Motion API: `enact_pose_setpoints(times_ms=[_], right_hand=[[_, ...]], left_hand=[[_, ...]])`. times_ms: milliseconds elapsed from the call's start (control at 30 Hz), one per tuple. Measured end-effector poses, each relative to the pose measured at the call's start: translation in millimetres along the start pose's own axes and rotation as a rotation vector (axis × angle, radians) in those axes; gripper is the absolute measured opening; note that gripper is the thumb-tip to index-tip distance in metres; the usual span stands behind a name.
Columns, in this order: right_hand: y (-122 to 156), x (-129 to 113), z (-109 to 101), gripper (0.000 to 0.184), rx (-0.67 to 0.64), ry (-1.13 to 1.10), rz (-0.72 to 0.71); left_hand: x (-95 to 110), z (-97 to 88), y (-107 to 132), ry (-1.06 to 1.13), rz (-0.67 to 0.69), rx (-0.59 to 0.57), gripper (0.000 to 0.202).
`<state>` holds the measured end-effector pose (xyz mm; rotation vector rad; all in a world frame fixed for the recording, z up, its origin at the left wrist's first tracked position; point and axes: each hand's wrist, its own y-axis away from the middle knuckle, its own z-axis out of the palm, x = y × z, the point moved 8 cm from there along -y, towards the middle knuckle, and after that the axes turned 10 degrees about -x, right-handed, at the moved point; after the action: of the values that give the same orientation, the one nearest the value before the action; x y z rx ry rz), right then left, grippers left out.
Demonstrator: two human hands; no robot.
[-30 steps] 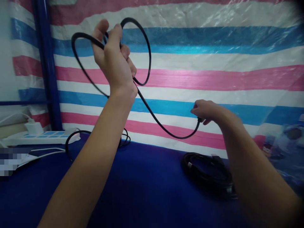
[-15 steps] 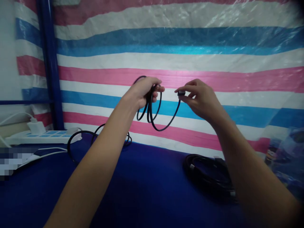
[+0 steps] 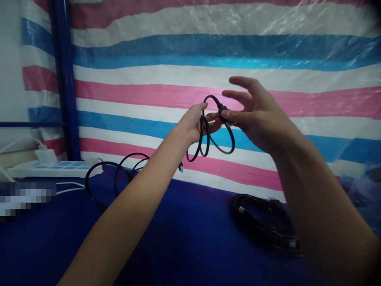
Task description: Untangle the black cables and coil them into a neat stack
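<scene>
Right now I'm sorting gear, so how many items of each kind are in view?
Black cables: 3 (coiled cable in hands, loose cable on blue table, coiled bundle)
White power strips: 1
White plug-in chargers: 1
Total: 5

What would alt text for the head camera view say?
Two bare hands hold a small coiled black cable in the air: the left hand grips the loops while the right hand pinches its end. Below, a blue table carries another cable bundle.
</scene>
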<state>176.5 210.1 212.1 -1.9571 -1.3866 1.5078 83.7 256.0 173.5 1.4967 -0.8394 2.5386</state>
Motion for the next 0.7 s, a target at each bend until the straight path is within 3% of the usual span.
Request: enact_pose_setpoints(times_ms=[67, 167, 333, 433, 467, 567, 700], right_hand=[[1, 8, 8, 0.062, -0.122, -0.066, 0.097], [3, 12, 16, 0.051, -0.220, -0.082, 0.124], [3, 22, 7, 0.038, -0.097, 0.053, 0.178], [2, 26, 5, 0.013, -0.036, 0.177, 0.224], [2, 25, 6, 0.013, -0.034, 0.216, 0.226], [-1, 16, 11, 0.036, -0.051, 0.329, 0.149], [0, 13, 23, 0.041, -0.205, 0.380, 0.062]], left_hand=[[10, -5.5, 0, -0.001, 0.083, 0.018, 0.010], [19, -15.4, -1, -0.005, 0.140, 0.028, 0.010], [30, -25.7, 5, -0.066, 0.212, 0.112, 0.007], [33, -23.0, 8, -0.166, 0.249, 0.140, 0.008], [33, -21.0, 8, -0.201, 0.250, 0.137, 0.007], [27, -13.2, 6, -0.288, 0.216, 0.094, 0.009], [29, -7.4, 6, -0.257, 0.248, 0.039, 0.003]])
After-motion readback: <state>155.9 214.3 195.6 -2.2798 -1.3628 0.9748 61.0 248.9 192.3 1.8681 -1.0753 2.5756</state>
